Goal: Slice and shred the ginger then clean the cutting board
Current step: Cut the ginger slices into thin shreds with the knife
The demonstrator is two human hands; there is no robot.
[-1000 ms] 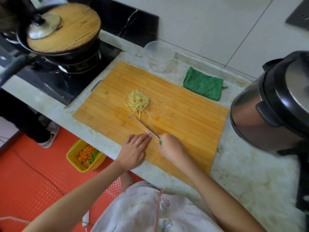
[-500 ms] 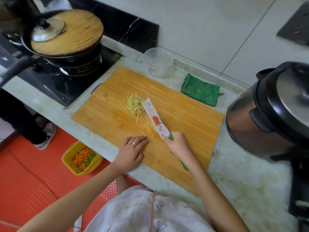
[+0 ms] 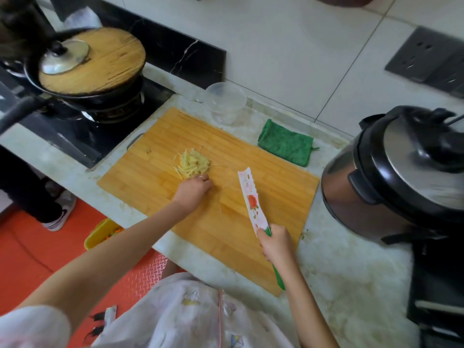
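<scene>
A pile of pale yellow shredded ginger (image 3: 192, 162) lies near the middle of the bamboo cutting board (image 3: 273, 177). My left hand (image 3: 193, 190) reaches to the near edge of the pile, its fingertips curled down onto the shreds; whether it pinches any I cannot tell. My right hand (image 3: 276, 243) grips the green handle of a white knife with a red flower print (image 3: 252, 203). The blade is held flat-side up over the right part of the board, away from the ginger.
A clear plastic bowl (image 3: 225, 101) and a folded green cloth (image 3: 286, 145) sit behind the board. A steel rice cooker (image 3: 391, 177) stands at right. A lidded black wok (image 3: 90, 69) sits on the stove at left. A yellow bin (image 3: 99, 233) is on the floor.
My left hand moved from the board's near edge up to the ginger pile. My right hand drew the knife away from the shreds to the right and turned its blade flat.
</scene>
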